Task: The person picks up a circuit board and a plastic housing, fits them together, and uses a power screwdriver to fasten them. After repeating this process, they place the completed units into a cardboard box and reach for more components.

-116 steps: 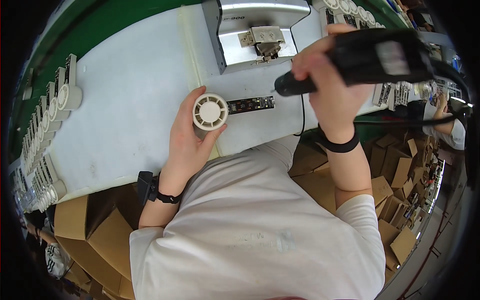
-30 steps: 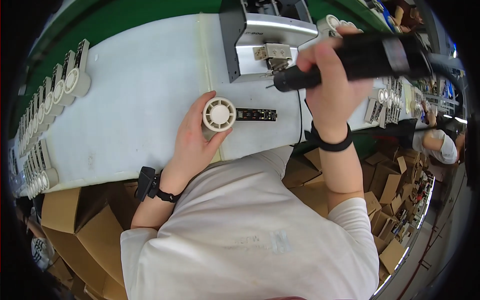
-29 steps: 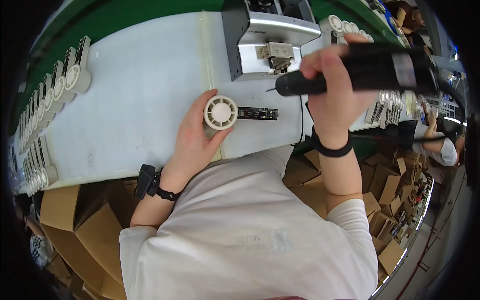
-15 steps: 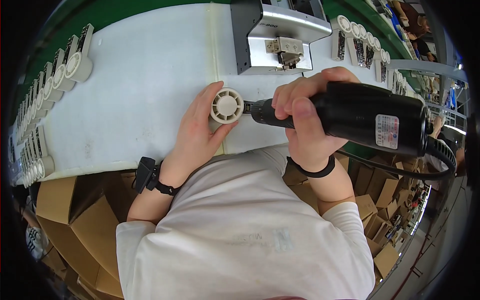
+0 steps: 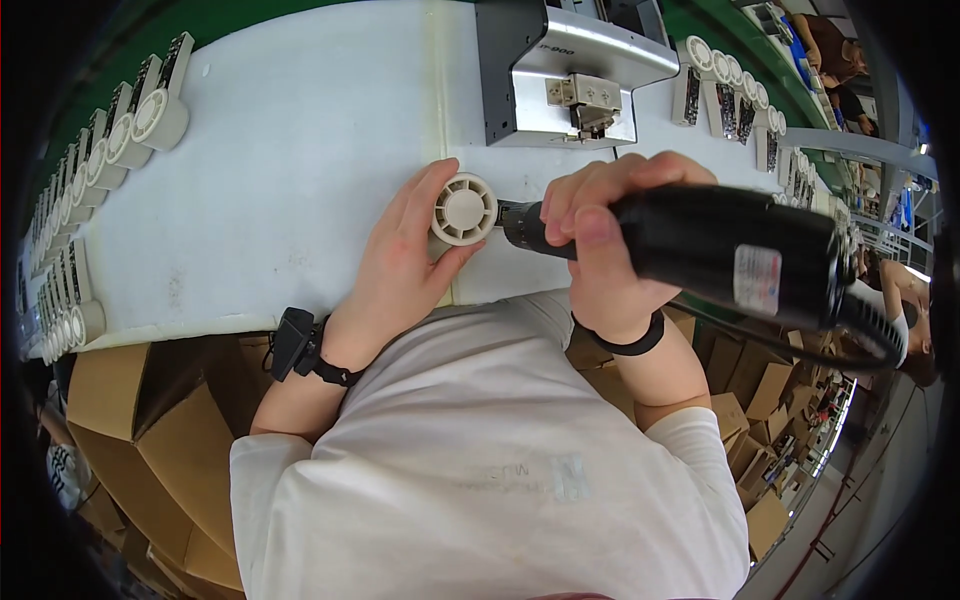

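Observation:
My left hand (image 5: 405, 235) grips a white unit with a round, slotted head (image 5: 465, 209), thumb and fingers curled about its rim. In my right hand (image 5: 615, 245) is a corded black electric screwdriver (image 5: 720, 240), held nearly level with its tip pointing left. The screwdriver's nose reaches the right side of the unit, over a dark part beside the head. The body of the unit is mostly hidden under the tool and my fingers, and no screw can be made out.
A metal machine (image 5: 575, 85) stands at the table's far side. Rows of similar white units line the left (image 5: 160, 118) and far right (image 5: 700, 55). Cardboard boxes (image 5: 185, 470) lie below the table edge. Other people are at the far right and lower left.
The screwdriver's rear end has swung a little lower and nearer me, and its cord moved along. Both hands and the unit appear slightly further right as the view shifted.

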A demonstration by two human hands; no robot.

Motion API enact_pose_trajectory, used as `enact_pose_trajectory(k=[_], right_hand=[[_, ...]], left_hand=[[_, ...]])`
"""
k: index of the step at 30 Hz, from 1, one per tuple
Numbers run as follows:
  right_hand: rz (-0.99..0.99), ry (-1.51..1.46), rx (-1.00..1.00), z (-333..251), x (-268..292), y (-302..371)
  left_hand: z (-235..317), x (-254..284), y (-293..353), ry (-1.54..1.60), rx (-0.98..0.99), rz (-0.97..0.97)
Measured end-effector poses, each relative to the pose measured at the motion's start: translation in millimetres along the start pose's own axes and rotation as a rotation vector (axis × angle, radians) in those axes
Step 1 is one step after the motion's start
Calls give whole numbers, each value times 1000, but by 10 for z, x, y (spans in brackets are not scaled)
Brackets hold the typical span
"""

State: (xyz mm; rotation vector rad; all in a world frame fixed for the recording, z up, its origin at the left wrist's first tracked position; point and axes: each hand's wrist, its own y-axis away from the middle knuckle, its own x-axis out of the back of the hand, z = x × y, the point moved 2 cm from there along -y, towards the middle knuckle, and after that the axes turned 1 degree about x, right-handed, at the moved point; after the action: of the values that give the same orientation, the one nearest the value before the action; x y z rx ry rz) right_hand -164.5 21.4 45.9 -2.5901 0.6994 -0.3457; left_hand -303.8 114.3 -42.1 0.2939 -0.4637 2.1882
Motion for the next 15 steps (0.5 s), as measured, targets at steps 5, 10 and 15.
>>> enact_pose_trajectory(k=[5, 10, 15], right_hand=[[24, -85, -18, -93, -154, 52], [13, -108, 24, -65, -171, 104], [77, -107, 87, -100, -197, 158]], left_hand=[[17, 45, 13, -49, -21, 11], [11, 6, 72, -14, 11, 24], [47, -20, 86, -57, 2, 75]])
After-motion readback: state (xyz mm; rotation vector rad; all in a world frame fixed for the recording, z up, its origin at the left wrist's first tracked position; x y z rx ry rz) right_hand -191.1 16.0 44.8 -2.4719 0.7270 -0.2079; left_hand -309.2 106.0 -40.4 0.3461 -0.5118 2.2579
